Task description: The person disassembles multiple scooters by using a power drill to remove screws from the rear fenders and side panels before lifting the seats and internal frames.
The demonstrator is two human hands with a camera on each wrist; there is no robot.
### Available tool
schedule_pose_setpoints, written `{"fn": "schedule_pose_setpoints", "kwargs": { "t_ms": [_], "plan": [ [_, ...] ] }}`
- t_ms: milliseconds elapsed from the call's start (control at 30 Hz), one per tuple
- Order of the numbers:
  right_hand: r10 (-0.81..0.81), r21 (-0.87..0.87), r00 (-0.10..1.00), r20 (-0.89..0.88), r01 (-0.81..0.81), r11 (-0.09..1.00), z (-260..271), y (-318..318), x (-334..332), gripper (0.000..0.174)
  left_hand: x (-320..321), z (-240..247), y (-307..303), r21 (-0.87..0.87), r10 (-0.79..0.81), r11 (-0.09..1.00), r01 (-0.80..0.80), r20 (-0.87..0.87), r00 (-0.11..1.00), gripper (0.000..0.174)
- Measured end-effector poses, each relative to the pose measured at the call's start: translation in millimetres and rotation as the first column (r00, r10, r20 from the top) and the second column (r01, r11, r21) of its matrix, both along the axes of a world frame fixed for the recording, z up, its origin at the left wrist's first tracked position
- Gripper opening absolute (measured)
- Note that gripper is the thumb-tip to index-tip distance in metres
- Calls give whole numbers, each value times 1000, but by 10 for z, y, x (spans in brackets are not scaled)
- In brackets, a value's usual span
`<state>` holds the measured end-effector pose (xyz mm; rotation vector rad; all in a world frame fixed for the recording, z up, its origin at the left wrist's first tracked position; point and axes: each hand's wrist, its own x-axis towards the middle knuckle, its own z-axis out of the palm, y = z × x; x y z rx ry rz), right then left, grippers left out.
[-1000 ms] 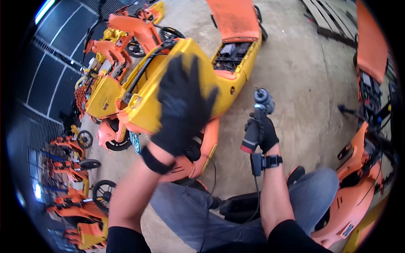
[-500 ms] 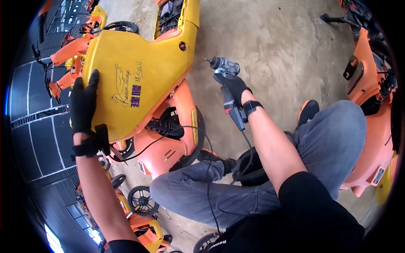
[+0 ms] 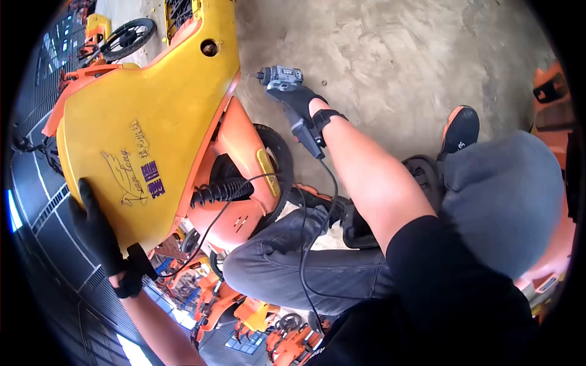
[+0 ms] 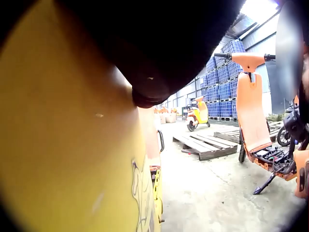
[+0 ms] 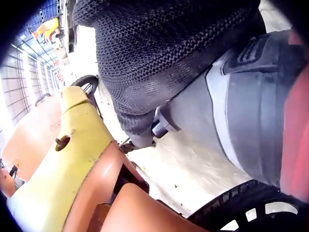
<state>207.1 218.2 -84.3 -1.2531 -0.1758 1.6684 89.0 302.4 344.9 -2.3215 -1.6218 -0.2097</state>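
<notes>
A yellow scooter body panel (image 3: pixel 152 116), with dark lettering and purple marks, fills the left of the head view. My gloved left hand (image 3: pixel 97 232) rests on its outer edge, fingers fairly straight. In the left wrist view the dark glove (image 4: pixel 149 53) lies against the yellow surface (image 4: pixel 63 154). Gripped in my gloved right hand (image 3: pixel 296 100) is a cordless drill (image 3: pixel 285 74), its nose pointing left toward the panel, a short gap away. The right wrist view shows the knitted glove (image 5: pixel 159 63) around the drill's grey handle (image 5: pixel 203 106). The panel hides the left palm.
Below the panel are an orange fender (image 3: pixel 241 134), a black spring shock absorber (image 3: pixel 223 192) and a tyre (image 3: pixel 274 158). Black cables (image 3: pixel 303 244) run across my lap. Another orange scooter (image 3: pixel 552 91) stands right. Wooden pallets (image 4: pixel 207 147) lie on the floor beyond.
My left hand has swung left and come down onto the panel's edge. The drill in my right hand has turned from pointing up to pointing left, closer to the panel. The head view has shifted.
</notes>
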Motion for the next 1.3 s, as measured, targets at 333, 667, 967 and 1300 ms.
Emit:
{"fn": "schedule_pose_setpoints", "kwargs": {
  "t_ms": [333, 667, 967, 1300],
  "plan": [
    [54, 64, 987, -151, -45, 997, -402, 130, -41, 55, -177, 1, 123, -40, 44, 998, -41, 93, 995, 44],
    [111, 118, 975, -191, -89, 989, -553, 237, -24, 56, -179, -1, 73, -5, 134, 991, -135, 164, 977, 60],
    [139, 146, 989, -45, -131, 980, -371, 259, 164, 60, -753, 415, 367, -37, -189, 981, 192, -438, 879, 56],
    [149, 182, 987, -53, -137, 974, -503, 333, 106, 57, -754, 405, 306, -56, -306, 928, 369, -677, 669, 46]
  ]
}}
